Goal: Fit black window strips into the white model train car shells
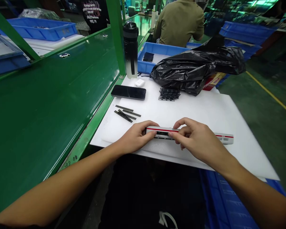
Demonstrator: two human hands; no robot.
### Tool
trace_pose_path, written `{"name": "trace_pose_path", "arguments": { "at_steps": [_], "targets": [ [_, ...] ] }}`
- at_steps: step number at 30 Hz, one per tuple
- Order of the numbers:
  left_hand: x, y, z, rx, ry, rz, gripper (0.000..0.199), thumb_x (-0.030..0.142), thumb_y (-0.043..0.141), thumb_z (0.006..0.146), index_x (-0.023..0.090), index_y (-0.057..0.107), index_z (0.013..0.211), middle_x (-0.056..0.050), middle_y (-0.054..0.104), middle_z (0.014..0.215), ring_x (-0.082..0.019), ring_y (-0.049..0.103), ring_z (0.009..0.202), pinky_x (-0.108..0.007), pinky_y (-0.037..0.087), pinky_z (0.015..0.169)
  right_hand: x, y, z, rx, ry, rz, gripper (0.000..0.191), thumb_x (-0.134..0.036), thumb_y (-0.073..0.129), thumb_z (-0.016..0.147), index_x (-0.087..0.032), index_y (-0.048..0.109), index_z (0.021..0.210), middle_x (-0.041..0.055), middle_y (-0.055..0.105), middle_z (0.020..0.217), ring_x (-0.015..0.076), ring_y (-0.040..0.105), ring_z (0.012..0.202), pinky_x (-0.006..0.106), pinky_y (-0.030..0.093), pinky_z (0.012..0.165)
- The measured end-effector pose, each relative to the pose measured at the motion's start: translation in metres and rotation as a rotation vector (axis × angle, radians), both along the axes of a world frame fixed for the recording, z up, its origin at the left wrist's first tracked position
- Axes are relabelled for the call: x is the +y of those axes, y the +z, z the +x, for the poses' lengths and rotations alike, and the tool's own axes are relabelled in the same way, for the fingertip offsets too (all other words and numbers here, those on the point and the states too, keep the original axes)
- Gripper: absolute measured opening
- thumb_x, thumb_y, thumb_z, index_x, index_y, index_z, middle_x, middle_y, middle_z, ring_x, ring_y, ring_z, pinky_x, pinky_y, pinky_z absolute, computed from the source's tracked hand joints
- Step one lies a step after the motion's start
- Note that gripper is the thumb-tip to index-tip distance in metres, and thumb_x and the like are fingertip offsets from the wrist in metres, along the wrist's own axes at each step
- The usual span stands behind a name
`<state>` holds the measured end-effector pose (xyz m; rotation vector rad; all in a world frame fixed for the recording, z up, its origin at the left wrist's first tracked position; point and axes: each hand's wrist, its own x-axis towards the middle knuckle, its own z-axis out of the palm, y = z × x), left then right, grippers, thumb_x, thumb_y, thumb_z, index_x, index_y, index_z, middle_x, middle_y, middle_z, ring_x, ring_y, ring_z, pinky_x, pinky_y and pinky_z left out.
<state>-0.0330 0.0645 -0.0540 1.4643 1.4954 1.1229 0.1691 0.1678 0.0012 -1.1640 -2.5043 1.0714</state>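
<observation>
Head view: holds the train [163,129], white with a red stripe, crosswise near the front edge of the white surface [212,111]. Grips its left end with the left hand [134,137], with thumb on the near side and fingers behind, drawn in narrow around it. Grasps its middle with the right hand [196,136], with thumb tip on the near side and forefinger bent over the far edge; cannot see the remaining fingers fully. Shows the train's right end past that hand. Has dark strips [131,112] beyond the left hand, some crossing, and farther on a phone [128,92] lying flat. Has a white case [139,83] just behind the phone and a bottle [131,51] standing upright farther back. Has black parts [169,94] piled beyond the train, near a crumpled black bag [188,70]. Shows a blue bin [143,66] partly behind the bag, a green partition [69,95] along the left side, and a person [180,22] in an olive shirt seen from behind in the background
</observation>
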Motion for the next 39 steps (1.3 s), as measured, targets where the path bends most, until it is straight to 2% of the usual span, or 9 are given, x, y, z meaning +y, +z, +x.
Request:
{"name": "trace_pose_path", "arguments": {
  "at_steps": [5,9,15,21,27,29,31,35,39],
  "targets": [
    [-0.001,0.002,0.002,0.025,0.033,-0.014,0.021,0.027,0.057,0.091,0.018,0.068,0.106,-0.003,0.07,0.096,-0.019,0.063,0.086,-0.028,0.046,0.075,0.009,0.002,0.0,-0.158,0.002,0.238,0.036,-0.05,0.071,0.084,-0.026,0.064,0.111,-0.0052,0.066,0.062,0.0181,0.063,0.059,0.03,0.042,0.055],
    [-0.001,0.002,0.002,0.015,0.041,0.004,0.022,0.027,0.056,0.09,0.018,0.068,0.106,-0.003,0.071,0.099,-0.019,0.063,0.088,-0.027,0.047,0.075,0.031,0.004,0.012,-0.174,0.224,0.386,0.031,-0.056,0.068,0.086,-0.028,0.075,0.095,0.0009,0.066,0.071,0.0179,0.06,0.06,0.031,0.04,0.053],
    [-0.003,-0.001,0.007,0.14,0.019,0.079,0.016,0.024,0.06,0.087,0.018,0.068,0.1,0.0,0.069,0.087,-0.015,0.06,0.076,-0.025,0.044,0.068,0.036,-0.002,0.018,-0.128,0.35,0.387,0.032,-0.042,0.066,0.089,-0.022,0.062,0.065,0.0021,0.057,0.071,0.0173,0.056,0.065,0.032,0.041,0.057],
    [-0.004,0.002,0.009,0.154,-0.009,0.09,0.016,0.026,0.058,0.091,0.018,0.069,0.1,-0.001,0.071,0.091,-0.017,0.063,0.082,-0.026,0.046,0.073,0.034,-0.011,0.028,-0.023,0.408,0.336,0.025,-0.044,0.06,0.094,-0.023,0.066,0.082,0.0038,0.06,0.085,0.0212,0.057,0.084,0.035,0.045,0.072],
    [-0.004,0.004,0.005,0.096,-0.025,0.107,0.024,0.026,0.057,0.094,0.019,0.063,0.116,-0.003,0.069,0.111,-0.02,0.063,0.103,-0.029,0.047,0.09,0.048,0.001,0.02,-0.125,0.42,0.179,0.031,-0.045,0.061,0.091,-0.021,0.062,0.071,0.0006,0.061,0.075,0.0162,0.056,0.068,0.031,0.042,0.06],
    [-0.004,0.002,0.004,0.074,-0.003,0.116,0.029,0.028,0.056,0.095,0.021,0.06,0.123,-0.004,0.067,0.117,-0.021,0.061,0.11,-0.031,0.046,0.096,0.052,0.006,0.015,-0.194,0.415,0.101,0.03,-0.046,0.061,0.09,-0.022,0.065,0.073,-0.0004,0.063,0.072,0.0152,0.056,0.063,0.03,0.04,0.055],
    [-0.003,0.0,0.003,0.038,0.031,0.096,0.03,0.032,0.054,0.097,0.022,0.06,0.124,-0.004,0.067,0.115,-0.02,0.064,0.104,-0.031,0.05,0.092,0.052,0.008,0.011,-0.222,0.404,0.085,0.024,-0.045,0.061,0.091,-0.023,0.07,0.083,-0.0003,0.066,0.075,0.0161,0.059,0.064,0.029,0.043,0.054],
    [0.0,-0.004,0.004,-0.142,0.123,0.026,0.033,0.043,0.051,0.097,0.019,0.062,0.118,-0.004,0.066,0.103,-0.014,0.066,0.07,-0.028,0.056,0.066,0.038,-0.001,0.014,0.034,0.328,0.393,0.026,-0.037,0.067,0.088,-0.023,0.065,0.11,0.0047,0.068,0.1,0.0226,0.065,0.089,0.035,0.053,0.075],
    [0.003,-0.004,0.005,-0.274,0.167,-0.021,0.037,0.048,0.055,0.095,0.017,0.062,0.114,-0.005,0.067,0.095,-0.014,0.068,0.063,-0.026,0.056,0.057,0.023,-0.023,0.022,0.19,0.457,0.663,0.033,-0.029,0.07,0.088,-0.02,0.059,0.117,0.0113,0.063,0.116,0.0285,0.061,0.106,0.046,0.051,0.093]
  ]
}}
